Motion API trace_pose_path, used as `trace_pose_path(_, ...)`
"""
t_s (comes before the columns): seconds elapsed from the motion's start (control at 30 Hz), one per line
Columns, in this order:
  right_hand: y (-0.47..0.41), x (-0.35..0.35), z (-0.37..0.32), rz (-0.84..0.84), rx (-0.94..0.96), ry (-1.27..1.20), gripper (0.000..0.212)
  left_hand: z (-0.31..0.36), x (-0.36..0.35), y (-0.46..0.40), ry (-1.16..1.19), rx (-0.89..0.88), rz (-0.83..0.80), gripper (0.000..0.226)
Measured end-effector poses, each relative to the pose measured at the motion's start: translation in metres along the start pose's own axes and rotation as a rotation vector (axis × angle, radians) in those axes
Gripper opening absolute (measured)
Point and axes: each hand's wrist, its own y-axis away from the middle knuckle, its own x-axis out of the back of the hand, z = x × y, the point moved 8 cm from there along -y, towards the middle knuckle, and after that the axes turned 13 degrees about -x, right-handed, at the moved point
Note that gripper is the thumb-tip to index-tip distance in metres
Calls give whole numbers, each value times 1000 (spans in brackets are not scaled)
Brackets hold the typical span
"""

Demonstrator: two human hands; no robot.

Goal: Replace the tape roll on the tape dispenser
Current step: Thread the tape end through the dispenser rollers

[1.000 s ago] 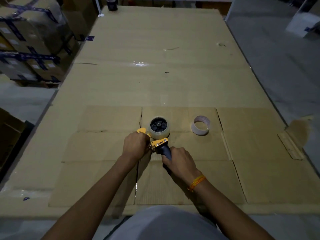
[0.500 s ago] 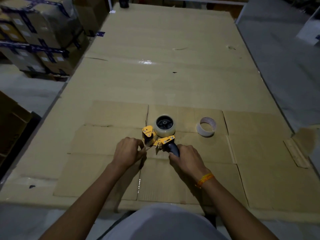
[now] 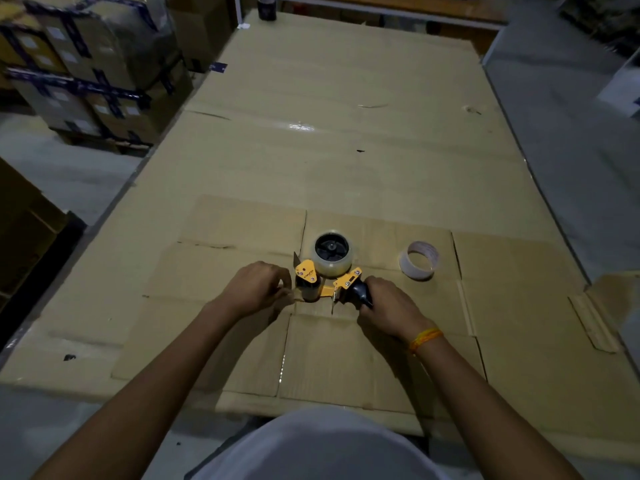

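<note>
An orange tape dispenser (image 3: 341, 280) lies on its side on the cardboard-covered table (image 3: 346, 161). A clear tape roll (image 3: 333, 254) sits on its black hub. My right hand (image 3: 391, 304) is wrapped around the dark handle. My left hand (image 3: 258, 287) is at the dispenser's front roller end, fingers pinched on what looks like the tape's free end; the tape itself is hard to make out. A near-empty tape core (image 3: 419, 259) lies flat on the cardboard to the right, untouched.
A flattened cardboard box (image 3: 519, 323) lies under the work area near the front edge. Stacked, taped cartons (image 3: 90, 71) stand on the floor at the left. A dark container (image 3: 267, 8) sits at the table's far end. Grey floor runs along the right.
My left hand has slid left off the dispenser's front, uncovering the orange guard and roller. My right hand keeps hold of the handle. The view has shifted slightly.
</note>
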Motion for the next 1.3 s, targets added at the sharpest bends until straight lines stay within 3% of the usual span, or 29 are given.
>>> trace_pose_path(0.23, -7, -5, 0, 50, -47, 33, 30, -8, -5, 10, 193, -99, 77, 11)
trace_pose_path(0.47, -6, -2, -13, 114, -78, 47, 42, -13, -35, 35, 693, 137, 129, 18)
trace_pose_path(0.6, -5, 1, -15, 124, -91, 62, 44, -8, -41, 52, 969, 365, 357, 18)
trace_pose_path(0.77, -1, 3, -18, 132, -106, 62, 45, 0, -50, 45, 825, 428, 326, 43)
trace_pose_path(1.0, 3, 3, -23, 130, -108, 83, 43, -15, -42, 34, 790, 426, 384, 26)
trace_pose_path(1.3, 13, 10, -6, 135, -112, -67, 29, -5, -45, 36, 751, 417, 431, 60)
